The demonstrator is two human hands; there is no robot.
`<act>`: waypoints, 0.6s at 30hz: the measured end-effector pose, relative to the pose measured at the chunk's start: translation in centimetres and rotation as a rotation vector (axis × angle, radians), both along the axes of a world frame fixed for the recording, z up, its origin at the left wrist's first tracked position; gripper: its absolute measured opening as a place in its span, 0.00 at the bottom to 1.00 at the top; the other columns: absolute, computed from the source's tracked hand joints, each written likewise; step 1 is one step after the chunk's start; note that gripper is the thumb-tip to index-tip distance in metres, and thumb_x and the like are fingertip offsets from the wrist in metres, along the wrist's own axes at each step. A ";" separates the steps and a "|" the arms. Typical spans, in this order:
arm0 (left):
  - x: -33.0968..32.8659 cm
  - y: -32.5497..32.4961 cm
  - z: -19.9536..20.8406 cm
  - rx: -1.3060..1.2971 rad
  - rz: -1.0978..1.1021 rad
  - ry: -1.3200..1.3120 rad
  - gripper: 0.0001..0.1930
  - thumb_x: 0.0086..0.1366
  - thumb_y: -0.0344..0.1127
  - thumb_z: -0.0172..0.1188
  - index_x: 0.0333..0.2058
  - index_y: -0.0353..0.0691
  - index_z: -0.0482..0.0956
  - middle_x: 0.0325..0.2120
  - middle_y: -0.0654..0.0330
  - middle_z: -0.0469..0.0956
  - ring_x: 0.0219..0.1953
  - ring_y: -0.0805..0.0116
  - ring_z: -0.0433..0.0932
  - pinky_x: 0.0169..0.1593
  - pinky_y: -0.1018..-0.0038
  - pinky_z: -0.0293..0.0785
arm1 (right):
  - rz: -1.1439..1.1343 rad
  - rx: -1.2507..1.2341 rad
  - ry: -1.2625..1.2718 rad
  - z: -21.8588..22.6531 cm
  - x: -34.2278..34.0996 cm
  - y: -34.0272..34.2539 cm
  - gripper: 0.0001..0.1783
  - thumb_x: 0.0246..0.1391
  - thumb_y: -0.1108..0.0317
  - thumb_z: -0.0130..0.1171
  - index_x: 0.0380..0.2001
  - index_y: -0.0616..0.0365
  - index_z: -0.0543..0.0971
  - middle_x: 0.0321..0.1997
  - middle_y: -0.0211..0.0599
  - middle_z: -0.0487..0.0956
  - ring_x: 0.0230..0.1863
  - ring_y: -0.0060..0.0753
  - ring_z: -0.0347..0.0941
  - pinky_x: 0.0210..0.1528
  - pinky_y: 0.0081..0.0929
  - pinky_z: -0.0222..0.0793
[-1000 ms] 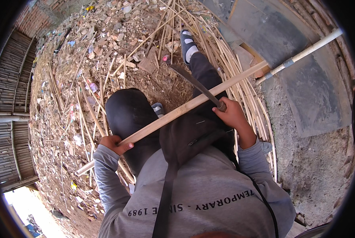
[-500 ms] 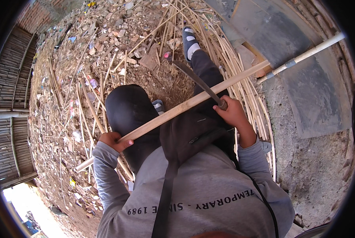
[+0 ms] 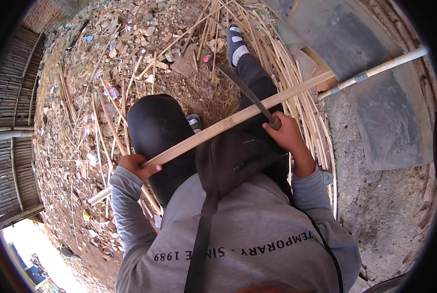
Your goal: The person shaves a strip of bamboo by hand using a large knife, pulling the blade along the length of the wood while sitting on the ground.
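Note:
A long pale bamboo slat (image 3: 213, 128) lies slantwise across my thighs, its far end up to the right. My left hand (image 3: 136, 166) is wrapped round it near its lower left end, thumb on top; the tip sticks out past my wrist. With my right hand (image 3: 286, 134) I grip the dark handle of a long-bladed knife (image 3: 244, 90), like a machete. Its blade points away to the upper left and crosses the slat just above my fist. Whether the edge bites into the slat I cannot tell.
Many split bamboo strips (image 3: 296, 93) lie along my right leg. Rubble and litter (image 3: 125, 44) cover the ground ahead and left. Grey sheets (image 3: 389, 117) and a white pole (image 3: 389, 67) lie at right. A bamboo wall (image 3: 13, 88) stands far left.
My left hand and the slat's near end have shifted slightly left and up in view. The knife has moved slightly, still across the slat. Both grips are unchanged.

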State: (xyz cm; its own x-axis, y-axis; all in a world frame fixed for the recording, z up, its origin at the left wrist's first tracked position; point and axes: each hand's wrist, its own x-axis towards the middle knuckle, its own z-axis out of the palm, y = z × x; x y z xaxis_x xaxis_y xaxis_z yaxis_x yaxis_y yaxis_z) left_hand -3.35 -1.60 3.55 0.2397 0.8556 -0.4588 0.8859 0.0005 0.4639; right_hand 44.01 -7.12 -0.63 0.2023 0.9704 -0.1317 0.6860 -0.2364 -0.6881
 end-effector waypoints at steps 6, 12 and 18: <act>0.4 0.1 0.7 -0.040 0.012 0.006 0.38 0.44 0.68 0.76 0.25 0.30 0.83 0.14 0.56 0.75 0.19 0.66 0.74 0.27 0.65 0.71 | -0.002 -0.008 0.000 -0.3 0.1 0.1 0.17 0.50 0.57 0.71 0.32 0.59 0.78 0.22 0.46 0.78 0.27 0.51 0.78 0.31 0.39 0.70; 0.4 0.0 0.7 -0.040 0.028 0.007 0.37 0.44 0.67 0.77 0.25 0.30 0.82 0.14 0.57 0.75 0.19 0.67 0.74 0.27 0.66 0.70 | 0.003 0.000 -0.004 -0.5 0.0 0.1 0.18 0.51 0.57 0.71 0.32 0.60 0.78 0.22 0.46 0.78 0.27 0.51 0.78 0.31 0.39 0.70; 0.6 0.1 0.8 -0.054 0.048 -0.006 0.37 0.43 0.67 0.77 0.26 0.30 0.83 0.14 0.57 0.75 0.20 0.67 0.75 0.28 0.66 0.71 | 0.003 0.018 -0.010 -0.8 0.1 0.1 0.18 0.51 0.57 0.71 0.32 0.60 0.78 0.21 0.45 0.77 0.26 0.50 0.78 0.30 0.38 0.69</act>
